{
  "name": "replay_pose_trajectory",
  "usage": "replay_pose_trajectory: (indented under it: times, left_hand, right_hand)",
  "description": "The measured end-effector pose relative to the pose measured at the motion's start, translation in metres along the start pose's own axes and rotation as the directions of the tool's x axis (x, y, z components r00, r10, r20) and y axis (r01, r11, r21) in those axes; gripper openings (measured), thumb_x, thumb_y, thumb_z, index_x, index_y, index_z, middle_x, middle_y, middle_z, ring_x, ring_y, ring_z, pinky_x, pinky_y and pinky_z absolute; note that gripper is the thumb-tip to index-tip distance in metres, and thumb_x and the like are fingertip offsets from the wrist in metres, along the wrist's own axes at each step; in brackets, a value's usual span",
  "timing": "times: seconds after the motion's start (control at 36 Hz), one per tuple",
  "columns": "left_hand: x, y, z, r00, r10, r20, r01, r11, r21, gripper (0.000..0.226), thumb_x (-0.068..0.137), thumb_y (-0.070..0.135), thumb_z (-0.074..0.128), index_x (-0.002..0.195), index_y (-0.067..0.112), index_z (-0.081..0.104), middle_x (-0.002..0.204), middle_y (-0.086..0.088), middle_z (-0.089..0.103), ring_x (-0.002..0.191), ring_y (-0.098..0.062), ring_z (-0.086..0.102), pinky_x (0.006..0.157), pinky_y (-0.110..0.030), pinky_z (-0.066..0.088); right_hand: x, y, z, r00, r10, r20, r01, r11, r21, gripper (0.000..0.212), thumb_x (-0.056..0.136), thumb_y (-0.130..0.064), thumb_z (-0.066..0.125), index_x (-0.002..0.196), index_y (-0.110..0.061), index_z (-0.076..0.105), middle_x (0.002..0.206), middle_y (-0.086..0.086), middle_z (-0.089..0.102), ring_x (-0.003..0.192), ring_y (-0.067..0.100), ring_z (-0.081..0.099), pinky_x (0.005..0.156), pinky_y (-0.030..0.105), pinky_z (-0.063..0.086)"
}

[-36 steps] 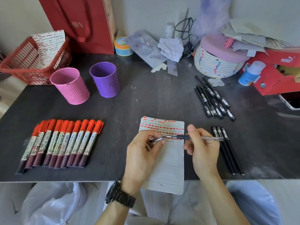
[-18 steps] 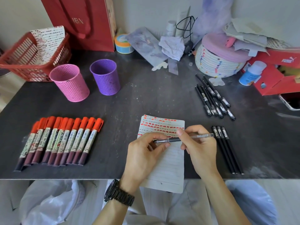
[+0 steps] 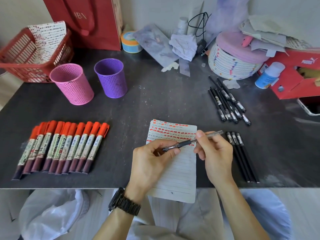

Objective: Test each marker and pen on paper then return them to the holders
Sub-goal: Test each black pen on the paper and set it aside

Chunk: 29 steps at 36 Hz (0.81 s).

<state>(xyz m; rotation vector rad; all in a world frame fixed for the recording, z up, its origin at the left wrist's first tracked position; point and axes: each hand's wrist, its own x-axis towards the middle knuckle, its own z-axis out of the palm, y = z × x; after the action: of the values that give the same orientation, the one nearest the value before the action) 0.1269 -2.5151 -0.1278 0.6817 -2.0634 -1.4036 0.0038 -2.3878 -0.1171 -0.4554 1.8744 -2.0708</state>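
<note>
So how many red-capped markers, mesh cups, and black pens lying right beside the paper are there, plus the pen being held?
Red-capped markers: 10
Mesh cups: 2
Black pens beside the paper: 3
Clear pen being held: 1
Total: 16

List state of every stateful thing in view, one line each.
pen: uncapped, held over the paper by both hands
left hand: pinches the pen's tip end
right hand: grips the pen barrel
paper: top lines marked, lower lines blank
pink holder: upright
purple holder: upright
red markers: capped, lying in a row
</note>
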Motion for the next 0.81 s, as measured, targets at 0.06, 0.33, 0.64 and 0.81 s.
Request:
replay_pose_trajectory:
  times: [0.06, 0.33, 0.64, 0.81]
  left_hand:
    - [0.000, 0.000, 0.000, 1.000, -0.009, 0.006, 0.009, 1.000, 0.000, 0.019, 0.075, 0.039, 0.083, 0.093, 0.042, 0.077, 0.093, 0.031, 0.073, 0.088, 0.006, 0.068, 0.076, -0.006, 0.047]
    - [0.002, -0.002, 0.005, 0.999, 0.034, 0.000, -0.034, 0.986, 0.161, 0.030, 0.081, 0.032, 0.083, 0.101, 0.047, 0.068, 0.096, 0.036, 0.068, 0.082, -0.003, 0.067, 0.072, -0.012, 0.050]
    - [0.002, -0.004, 0.007, 0.993, 0.118, 0.001, -0.114, 0.955, 0.275, 0.029, 0.075, 0.026, 0.087, 0.088, 0.044, 0.069, 0.107, 0.037, 0.061, 0.095, 0.005, 0.061, 0.081, -0.007, 0.042]
    - [0.002, 0.001, 0.004, 0.997, 0.068, 0.029, -0.074, 0.956, 0.284, 0.025, 0.082, 0.059, 0.067, 0.104, 0.048, 0.070, 0.110, 0.037, 0.063, 0.110, 0.009, 0.054, 0.091, -0.009, 0.039]
  right_hand:
    - [0.000, 0.001, 0.000, 1.000, 0.005, -0.017, -0.005, 1.000, -0.025, 0.027, 0.081, -0.048, 0.074, 0.066, -0.025, 0.069, 0.054, 0.003, 0.062, 0.045, 0.007, 0.049, 0.046, 0.017, 0.040]
    - [0.000, 0.001, 0.001, 1.000, -0.026, 0.012, 0.026, 1.000, 0.008, 0.022, 0.086, -0.040, 0.070, 0.073, -0.022, 0.066, 0.057, 0.002, 0.061, 0.048, 0.009, 0.052, 0.046, 0.018, 0.038]
    - [-0.002, -0.004, -0.005, 1.000, -0.011, 0.029, 0.010, 0.999, 0.032, 0.017, 0.083, -0.037, 0.072, 0.083, -0.020, 0.069, 0.065, 0.006, 0.066, 0.049, 0.016, 0.050, 0.047, 0.023, 0.039]
    - [-0.004, -0.022, -0.027, 0.996, -0.084, -0.026, 0.082, 0.992, -0.093, 0.012, 0.082, -0.024, 0.085, 0.079, -0.019, 0.074, 0.069, -0.002, 0.069, 0.051, 0.012, 0.059, 0.050, 0.021, 0.048]
